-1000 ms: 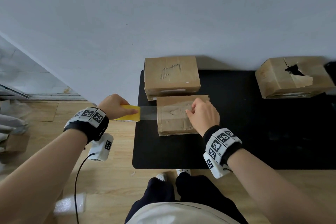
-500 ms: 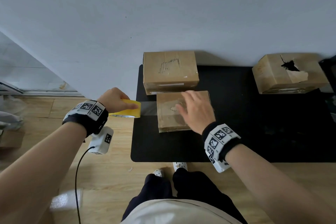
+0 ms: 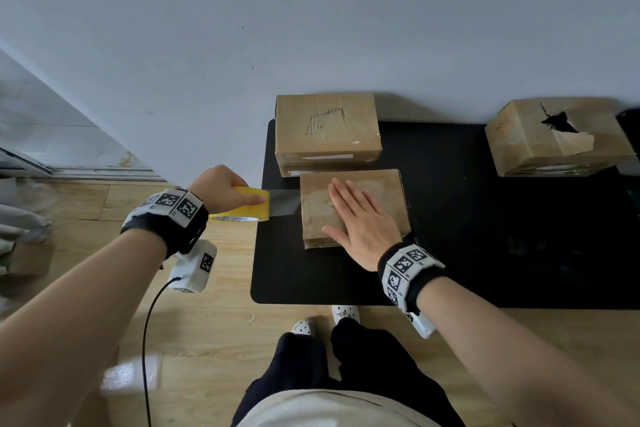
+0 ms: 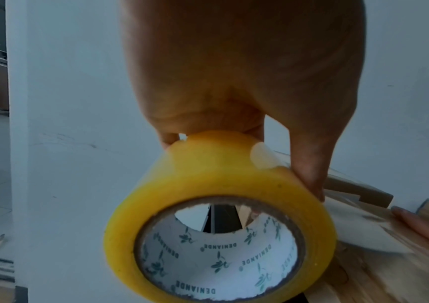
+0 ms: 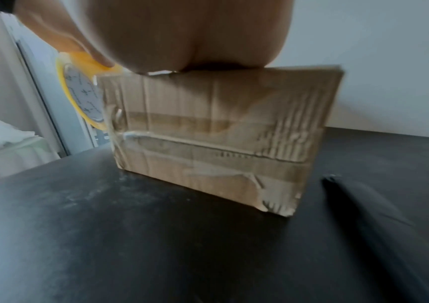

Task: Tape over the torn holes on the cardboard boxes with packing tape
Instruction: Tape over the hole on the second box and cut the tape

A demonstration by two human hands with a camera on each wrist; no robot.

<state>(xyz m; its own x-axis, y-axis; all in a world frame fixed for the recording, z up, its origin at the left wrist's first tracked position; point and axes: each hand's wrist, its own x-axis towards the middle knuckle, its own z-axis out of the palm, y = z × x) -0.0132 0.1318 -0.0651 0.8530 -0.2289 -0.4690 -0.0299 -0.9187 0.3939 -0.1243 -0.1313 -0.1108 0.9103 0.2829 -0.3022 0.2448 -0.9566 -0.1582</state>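
In the middle of the frame, the flat right hand [image 3: 362,222] is pressing tape onto the box [image 3: 353,206] while the left hand [image 3: 221,187] is gripping the roll [image 3: 242,210]; cutting probably comes next.

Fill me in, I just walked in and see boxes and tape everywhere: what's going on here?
A person is patching torn cardboard boxes. The left hand grips a yellow tape roll, with a strip of tape stretched from it to the nearest box. The right hand lies flat on that box's top, pressing the tape down. The strip is not yet cut. A box on the right has an open, untaped hole.
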